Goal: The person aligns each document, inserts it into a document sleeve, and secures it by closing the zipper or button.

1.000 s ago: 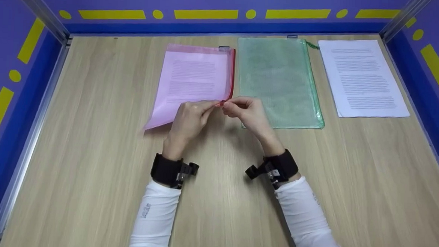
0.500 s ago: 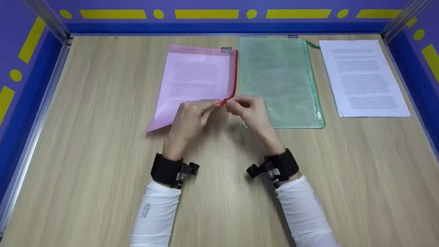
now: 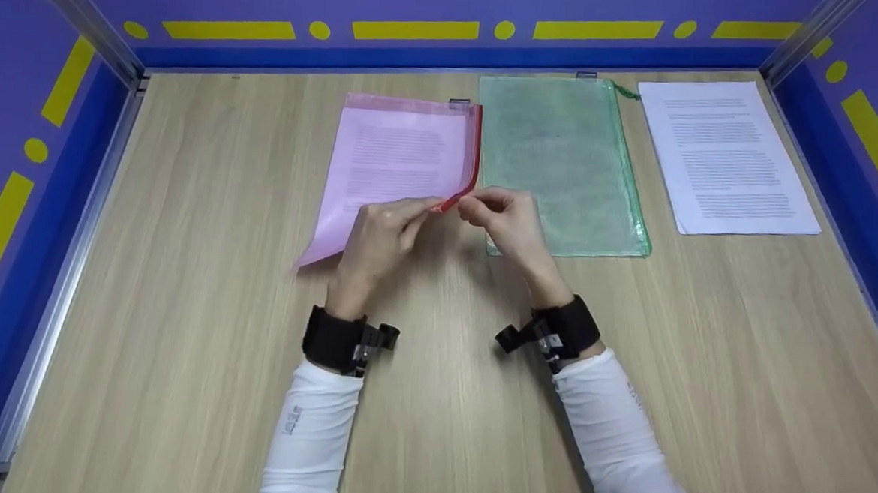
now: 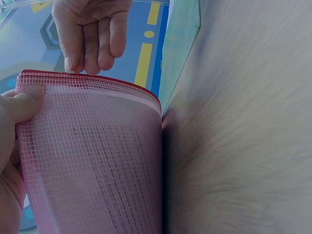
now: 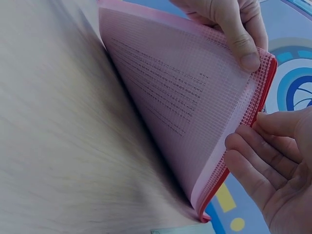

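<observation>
The right hand [image 3: 512, 220], its grip pinched on the red zipper [image 3: 478, 147], has edged away from the left hand [image 3: 379, 232], clamped on the pink mesh pouch [image 3: 395, 150]; zipping apparently advances.

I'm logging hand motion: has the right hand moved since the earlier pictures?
Yes: in the head view, the right hand has shifted slightly rightward, toward the unmoved printed sheets.

The left hand [image 4: 6, 141] pinches the corner of a pink pouch [image 4: 41, 161], thumb on the near face. Beside its fingers, a printed sheet [image 4: 107, 151] shows through. Just past the thumb, the right hand [image 4: 92, 36] meets the red zip [image 4: 127, 85], its hold hard to make out.
</observation>
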`<state>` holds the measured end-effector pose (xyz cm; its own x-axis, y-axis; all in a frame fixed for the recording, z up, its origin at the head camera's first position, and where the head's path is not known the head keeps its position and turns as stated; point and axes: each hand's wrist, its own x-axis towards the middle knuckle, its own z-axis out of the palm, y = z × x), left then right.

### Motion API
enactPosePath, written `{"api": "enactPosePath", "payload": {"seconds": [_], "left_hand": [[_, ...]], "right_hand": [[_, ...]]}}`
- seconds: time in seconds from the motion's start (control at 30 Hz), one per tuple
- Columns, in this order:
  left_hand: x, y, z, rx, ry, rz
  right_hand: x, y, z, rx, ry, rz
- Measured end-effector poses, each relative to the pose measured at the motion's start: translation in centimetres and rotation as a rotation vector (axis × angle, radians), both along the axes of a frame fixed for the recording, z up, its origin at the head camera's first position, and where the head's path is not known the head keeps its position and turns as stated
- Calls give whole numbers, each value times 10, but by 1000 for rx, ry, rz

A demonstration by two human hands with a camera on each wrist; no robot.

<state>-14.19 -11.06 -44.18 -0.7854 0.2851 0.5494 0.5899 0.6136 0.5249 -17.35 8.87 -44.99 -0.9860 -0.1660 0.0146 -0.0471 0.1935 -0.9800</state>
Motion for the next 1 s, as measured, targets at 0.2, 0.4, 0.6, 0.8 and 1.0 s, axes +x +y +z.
{"api": "enactPosePath", "payload": {"seconds": [0.2, 0.4, 0.6, 0.8, 1.0], "left_hand": [[1, -1, 3, 9, -12, 4], [2, -2, 4, 45, -13, -2], [1, -3, 4, 50, 6, -21], [1, -3, 4, 32, 34, -23], [2, -5, 4, 37, 64, -23]], "right_hand": [[-2, 2, -1, 40, 55, -12], [-6, 8, -4, 84, 63, -49], [-7, 9, 1, 94, 42, -57], [3, 7, 23, 117, 62, -62], [2, 10, 26, 153, 76, -96]]}}
